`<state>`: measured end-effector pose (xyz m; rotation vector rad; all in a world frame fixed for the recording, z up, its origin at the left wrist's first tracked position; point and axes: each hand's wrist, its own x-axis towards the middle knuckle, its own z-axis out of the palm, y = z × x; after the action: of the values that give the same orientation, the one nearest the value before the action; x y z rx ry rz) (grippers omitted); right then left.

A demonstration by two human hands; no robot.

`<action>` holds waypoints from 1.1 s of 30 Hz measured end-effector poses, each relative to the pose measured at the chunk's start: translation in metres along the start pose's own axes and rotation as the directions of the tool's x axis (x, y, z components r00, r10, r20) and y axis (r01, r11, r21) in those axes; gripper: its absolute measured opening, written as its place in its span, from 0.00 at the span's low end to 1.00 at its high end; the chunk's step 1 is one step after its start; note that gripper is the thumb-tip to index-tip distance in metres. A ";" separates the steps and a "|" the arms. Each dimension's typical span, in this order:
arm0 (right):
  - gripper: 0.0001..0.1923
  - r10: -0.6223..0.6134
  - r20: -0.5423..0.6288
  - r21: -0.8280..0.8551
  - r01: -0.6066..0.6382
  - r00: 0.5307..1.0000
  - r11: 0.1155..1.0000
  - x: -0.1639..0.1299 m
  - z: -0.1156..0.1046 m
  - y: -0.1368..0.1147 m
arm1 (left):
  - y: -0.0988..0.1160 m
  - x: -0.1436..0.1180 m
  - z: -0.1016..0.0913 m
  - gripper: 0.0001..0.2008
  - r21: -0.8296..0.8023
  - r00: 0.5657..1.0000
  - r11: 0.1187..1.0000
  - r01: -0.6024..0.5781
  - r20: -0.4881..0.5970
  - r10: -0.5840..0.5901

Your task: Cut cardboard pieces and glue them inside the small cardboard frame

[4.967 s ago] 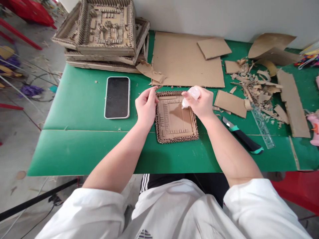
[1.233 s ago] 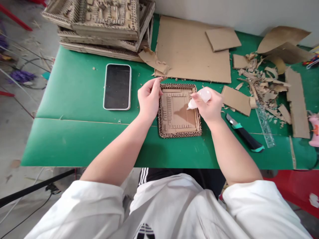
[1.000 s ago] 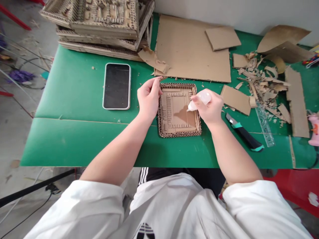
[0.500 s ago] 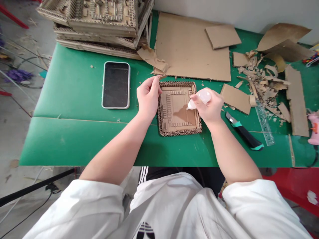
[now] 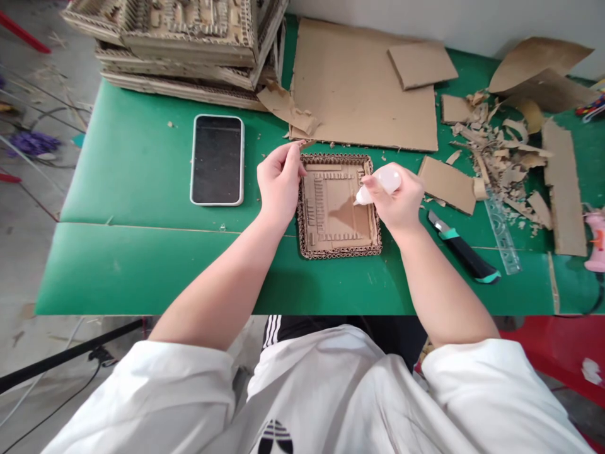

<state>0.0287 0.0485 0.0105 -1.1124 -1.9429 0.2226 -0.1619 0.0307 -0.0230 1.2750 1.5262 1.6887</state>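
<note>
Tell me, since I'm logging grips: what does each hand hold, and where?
Right hand holds a small white glue bottle around its body. Left hand pinches a small cardboard strip by its end.

Both bare forearms extended forward, elbows bent. Left hand (image 5: 280, 184) palm-down, thumb and index pinched at fingertips. Right hand (image 5: 399, 197) curled in a closed grip, thumb up top.
</note>
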 end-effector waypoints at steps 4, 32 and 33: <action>0.26 -0.008 0.005 0.012 0.007 1.000 1.000 -0.002 -0.002 -0.003 | 0.000 0.000 0.000 0.15 0.015 1.000 1.000 -0.008 -0.014 0.008; 0.27 -0.002 -0.019 -0.059 0.001 1.000 0.998 -0.003 0.001 0.001 | -0.001 -0.001 0.000 0.14 0.003 1.000 1.000 -0.010 0.006 0.010; 0.26 -0.007 -0.026 -0.060 0.005 1.000 0.998 -0.003 0.001 0.002 | -0.001 -0.001 0.000 0.15 -0.001 1.000 1.000 -0.005 0.010 0.005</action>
<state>0.0293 0.0477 0.0072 -1.1432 -1.9401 0.1464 -0.1619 0.0303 -0.0240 1.2857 1.5174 1.6832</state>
